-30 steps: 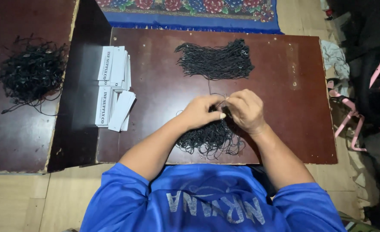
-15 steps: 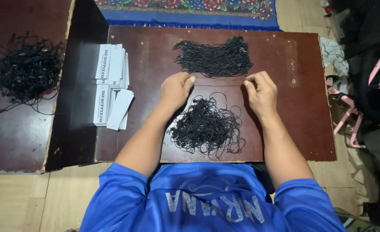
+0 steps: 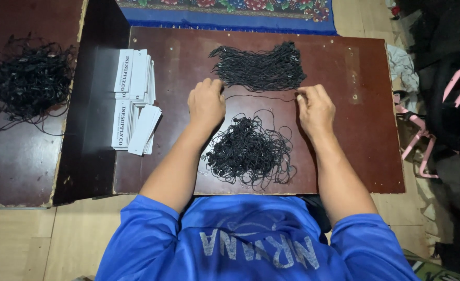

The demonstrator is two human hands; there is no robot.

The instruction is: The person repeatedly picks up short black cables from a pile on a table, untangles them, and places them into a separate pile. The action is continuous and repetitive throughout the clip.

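My left hand [image 3: 206, 102] and my right hand [image 3: 315, 106] are spread apart over a dark brown table [image 3: 365, 130], each pinching one end of a single black string [image 3: 258, 96] stretched straight between them. Just beyond the string lies a tidy bundle of straightened black strings [image 3: 261, 67]. Nearer to me, between my forearms, sits a tangled heap of black strings [image 3: 248, 152].
Stacks of white paper tags [image 3: 134, 99] lie at the table's left side. Another tangle of black strings [image 3: 29, 80] rests on a second brown table [image 3: 16, 161] to the left. A patterned rug [image 3: 230, 13] lies beyond; dark bags and pink straps [image 3: 443, 104] at right.
My hands lifted from the tangled heap, moved apart and forward, and now hold one string pulled straight just below the tidy bundle.
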